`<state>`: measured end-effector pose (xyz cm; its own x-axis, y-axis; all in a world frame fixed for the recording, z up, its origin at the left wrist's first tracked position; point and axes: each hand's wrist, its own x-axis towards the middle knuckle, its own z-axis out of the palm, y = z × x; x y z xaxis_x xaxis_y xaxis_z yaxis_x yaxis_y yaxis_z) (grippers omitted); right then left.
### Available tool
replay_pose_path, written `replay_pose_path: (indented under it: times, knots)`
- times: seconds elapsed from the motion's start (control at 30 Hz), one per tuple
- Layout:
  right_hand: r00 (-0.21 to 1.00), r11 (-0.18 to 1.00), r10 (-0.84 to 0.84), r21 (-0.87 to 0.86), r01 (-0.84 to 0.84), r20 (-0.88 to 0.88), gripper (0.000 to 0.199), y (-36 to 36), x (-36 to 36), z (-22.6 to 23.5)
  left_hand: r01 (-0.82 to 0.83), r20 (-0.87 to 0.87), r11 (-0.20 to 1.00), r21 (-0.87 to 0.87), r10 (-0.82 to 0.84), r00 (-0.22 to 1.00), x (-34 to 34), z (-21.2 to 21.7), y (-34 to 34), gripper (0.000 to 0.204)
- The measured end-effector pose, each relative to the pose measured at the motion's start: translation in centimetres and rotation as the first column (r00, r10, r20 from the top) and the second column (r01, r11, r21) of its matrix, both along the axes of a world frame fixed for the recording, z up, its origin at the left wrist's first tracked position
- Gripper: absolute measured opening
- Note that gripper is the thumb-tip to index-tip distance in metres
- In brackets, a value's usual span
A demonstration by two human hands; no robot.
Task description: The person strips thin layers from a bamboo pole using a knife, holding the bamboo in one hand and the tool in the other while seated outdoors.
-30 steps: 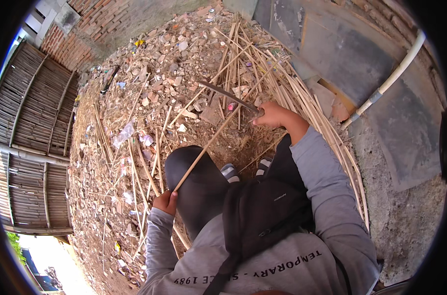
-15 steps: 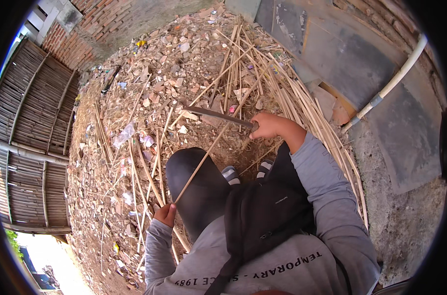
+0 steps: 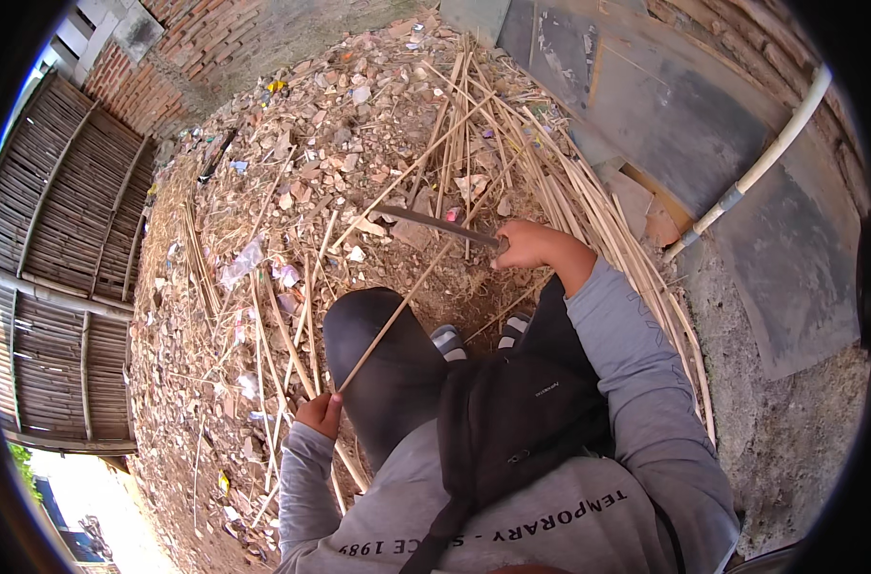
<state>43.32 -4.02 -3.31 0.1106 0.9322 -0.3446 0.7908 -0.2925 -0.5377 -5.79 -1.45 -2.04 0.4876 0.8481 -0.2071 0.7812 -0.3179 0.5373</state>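
Observation:
My left hand [image 3: 319,415] is closed around the near end of a thin bamboo strip [image 3: 394,316]. The strip slants up and away across my left knee. In my closed right hand [image 3: 529,246] is a long, dark, narrow blade like a machete [image 3: 434,223], its handle mostly hidden by my fingers. The blade points left and meets or crosses the strip's far end; whether the two touch I cannot tell.
Bamboo strips [image 3: 636,273] lie in a long pile to my right, others [image 3: 287,349] to my left. Rubble and litter [image 3: 306,158] cover the ground. A pale pole [image 3: 775,148] leans by dark panels [image 3: 680,105]. A slatted bamboo wall [image 3: 57,201] stands left.
The blade has shifted slightly to the right and turned a little, so its face looks narrower. My left hand and the strip have barely moved.

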Motion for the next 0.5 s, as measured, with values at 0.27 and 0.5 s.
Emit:
replay_pose_path:
  times: [0.27,0.5]
  knots:
    - [0.979,0.980,0.200,-0.016,-0.200,-0.033,0.050,0.2,-0.7,-0.4,0.004,0.037,1.000,0.027,-0.005,0.999,-0.6,-0.8,0.5,0.051]
    - [0.978,0.988,-0.146,0.031,0.152,-0.149,0.049,0.0,1.3,-0.5,0.002,0.065,1.000,0.029,-0.004,0.998,0.1,-0.7,0.3,0.051]
